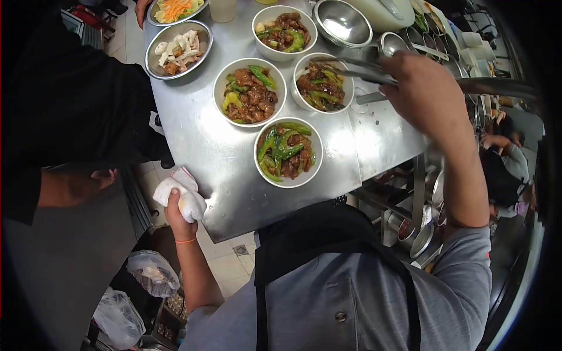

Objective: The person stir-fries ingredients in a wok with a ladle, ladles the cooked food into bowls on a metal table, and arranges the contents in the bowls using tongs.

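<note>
My right hand [424, 96] is closed around metal tongs [366, 71], whose tips reach over a white bowl [298, 99] of glossy brown meat and green vegetable pieces. Three similar bowls stand about it: a front bowl [258, 161], a left bowl [216, 96] and a back bowl [255, 35]. Whether the tongs grip any food cannot be made out. A folded white cloth [181, 196] is held in my left hand [174, 216], just off the left edge of the steel table [234, 199].
A metal bowl [149, 64] of pale meat pieces sits at the table's far left, near another with shredded vegetables [175, 8]. Stacked empty steel bowls [342, 23] stand at the back. A person in dark clothing [76, 111] stands close on the left. Another person [506, 169] is at far right.
</note>
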Demonstrator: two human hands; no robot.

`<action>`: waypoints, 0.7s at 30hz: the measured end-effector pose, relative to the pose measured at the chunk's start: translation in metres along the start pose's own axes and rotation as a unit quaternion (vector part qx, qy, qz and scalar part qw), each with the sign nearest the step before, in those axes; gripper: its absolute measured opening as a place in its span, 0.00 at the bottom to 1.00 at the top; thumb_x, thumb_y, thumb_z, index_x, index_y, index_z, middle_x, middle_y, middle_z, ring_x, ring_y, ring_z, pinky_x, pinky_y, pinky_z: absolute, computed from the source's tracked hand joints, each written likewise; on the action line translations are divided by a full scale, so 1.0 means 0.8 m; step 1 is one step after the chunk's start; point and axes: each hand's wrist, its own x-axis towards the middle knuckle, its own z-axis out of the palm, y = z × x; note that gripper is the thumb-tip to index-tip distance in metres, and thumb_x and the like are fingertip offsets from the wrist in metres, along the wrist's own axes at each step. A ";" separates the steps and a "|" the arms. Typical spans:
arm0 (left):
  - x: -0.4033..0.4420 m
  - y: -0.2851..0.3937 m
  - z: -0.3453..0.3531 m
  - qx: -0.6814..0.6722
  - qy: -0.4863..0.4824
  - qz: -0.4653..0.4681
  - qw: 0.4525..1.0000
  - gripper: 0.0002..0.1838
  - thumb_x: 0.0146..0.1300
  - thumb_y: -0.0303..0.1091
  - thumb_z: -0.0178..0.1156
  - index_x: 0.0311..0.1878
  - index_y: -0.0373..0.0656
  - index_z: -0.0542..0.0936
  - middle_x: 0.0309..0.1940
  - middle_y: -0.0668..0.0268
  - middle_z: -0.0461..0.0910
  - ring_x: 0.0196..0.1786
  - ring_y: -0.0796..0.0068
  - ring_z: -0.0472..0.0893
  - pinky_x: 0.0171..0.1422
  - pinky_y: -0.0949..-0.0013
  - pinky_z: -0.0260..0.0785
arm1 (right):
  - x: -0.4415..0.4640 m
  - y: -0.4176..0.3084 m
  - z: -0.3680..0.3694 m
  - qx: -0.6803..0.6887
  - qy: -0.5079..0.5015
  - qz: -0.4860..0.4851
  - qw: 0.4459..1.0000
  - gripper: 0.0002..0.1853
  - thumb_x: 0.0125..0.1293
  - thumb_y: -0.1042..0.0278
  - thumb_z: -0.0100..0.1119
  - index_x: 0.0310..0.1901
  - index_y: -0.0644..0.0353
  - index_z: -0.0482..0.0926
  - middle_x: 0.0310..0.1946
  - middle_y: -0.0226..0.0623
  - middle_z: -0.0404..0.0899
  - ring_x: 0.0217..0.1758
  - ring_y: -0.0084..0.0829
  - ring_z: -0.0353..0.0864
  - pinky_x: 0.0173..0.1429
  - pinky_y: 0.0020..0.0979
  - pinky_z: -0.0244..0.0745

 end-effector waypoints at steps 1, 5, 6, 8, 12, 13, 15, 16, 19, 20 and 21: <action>0.001 0.000 -0.003 -0.002 0.001 -0.012 1.000 0.24 0.66 0.41 0.53 0.60 0.38 0.70 0.49 0.62 0.78 0.48 0.69 0.79 0.52 0.67 0.71 | -0.009 0.005 0.004 0.010 -0.018 0.007 1.000 0.11 0.53 0.68 0.62 0.38 0.59 0.81 0.33 0.43 0.79 0.40 0.45 0.80 0.47 0.42 0.75; 0.000 -0.002 0.003 0.000 -0.028 0.032 0.999 0.24 0.66 0.41 0.53 0.61 0.38 0.70 0.49 0.62 0.77 0.48 0.68 0.79 0.52 0.66 0.71 | -0.060 0.017 0.012 0.100 -0.018 0.027 0.994 0.13 0.55 0.66 0.63 0.42 0.58 0.81 0.33 0.41 0.79 0.40 0.45 0.80 0.46 0.43 0.75; -0.003 -0.002 0.001 0.005 -0.026 0.021 0.999 0.24 0.66 0.41 0.52 0.61 0.39 0.69 0.49 0.61 0.77 0.48 0.68 0.79 0.52 0.66 0.71 | -0.074 0.017 0.007 0.098 -0.015 0.036 0.994 0.13 0.55 0.66 0.63 0.42 0.58 0.81 0.33 0.41 0.79 0.40 0.45 0.80 0.46 0.43 0.75; -0.002 -0.004 -0.001 0.013 -0.029 0.010 0.999 0.24 0.66 0.41 0.52 0.61 0.39 0.69 0.49 0.61 0.77 0.48 0.67 0.79 0.52 0.65 0.71 | -0.100 0.011 -0.002 0.141 -0.120 0.067 0.980 0.14 0.54 0.65 0.64 0.43 0.56 0.81 0.35 0.41 0.78 0.40 0.44 0.80 0.45 0.43 0.75; 0.001 -0.007 -0.008 0.014 -0.012 0.007 1.000 0.26 0.65 0.41 0.54 0.62 0.36 0.69 0.51 0.60 0.77 0.51 0.68 0.78 0.55 0.66 0.69 | -0.142 -0.016 0.009 0.208 -0.171 -0.017 0.963 0.17 0.55 0.64 0.64 0.47 0.56 0.78 0.36 0.36 0.77 0.41 0.40 0.80 0.44 0.40 0.75; 0.009 -0.006 -0.004 0.015 -0.014 0.006 1.000 0.26 0.65 0.41 0.54 0.62 0.36 0.69 0.51 0.61 0.77 0.50 0.69 0.78 0.55 0.66 0.69 | -0.134 -0.031 0.023 0.208 -0.161 -0.027 0.965 0.17 0.55 0.65 0.62 0.47 0.57 0.77 0.36 0.36 0.76 0.40 0.39 0.79 0.43 0.39 0.75; 0.008 -0.003 0.000 0.020 -0.019 0.010 1.000 0.26 0.65 0.41 0.54 0.62 0.36 0.69 0.51 0.61 0.77 0.50 0.69 0.78 0.55 0.66 0.69 | -0.134 -0.047 0.038 0.211 -0.146 -0.035 0.966 0.17 0.55 0.67 0.60 0.47 0.58 0.77 0.35 0.36 0.75 0.39 0.39 0.79 0.43 0.38 0.75; 0.010 -0.003 -0.003 0.024 -0.025 0.001 0.999 0.25 0.66 0.40 0.52 0.63 0.37 0.68 0.52 0.61 0.76 0.52 0.67 0.77 0.57 0.65 0.69 | -0.131 -0.054 0.045 0.188 -0.115 -0.036 0.975 0.16 0.56 0.68 0.58 0.47 0.60 0.77 0.35 0.36 0.75 0.38 0.38 0.79 0.42 0.37 0.75; 0.013 -0.004 -0.008 0.028 -0.027 0.003 0.999 0.24 0.67 0.39 0.50 0.64 0.39 0.66 0.55 0.61 0.75 0.54 0.66 0.76 0.59 0.64 0.67 | -0.126 -0.063 0.053 0.158 -0.077 -0.048 0.983 0.15 0.56 0.71 0.54 0.46 0.62 0.76 0.35 0.36 0.75 0.36 0.37 0.78 0.40 0.36 0.75; 0.013 -0.004 -0.007 0.024 -0.028 0.011 0.999 0.24 0.67 0.39 0.50 0.64 0.39 0.66 0.55 0.61 0.75 0.55 0.66 0.76 0.60 0.64 0.67 | -0.124 -0.065 0.055 0.144 -0.071 -0.056 0.985 0.15 0.56 0.72 0.52 0.46 0.62 0.76 0.35 0.36 0.75 0.35 0.37 0.78 0.40 0.35 0.75; 0.011 -0.002 -0.005 0.030 -0.043 0.018 0.998 0.25 0.68 0.39 0.50 0.65 0.39 0.66 0.56 0.61 0.74 0.56 0.67 0.75 0.61 0.64 0.66 | -0.121 -0.066 0.055 0.149 -0.071 -0.065 0.984 0.15 0.56 0.72 0.52 0.46 0.62 0.76 0.35 0.36 0.75 0.35 0.37 0.78 0.40 0.35 0.75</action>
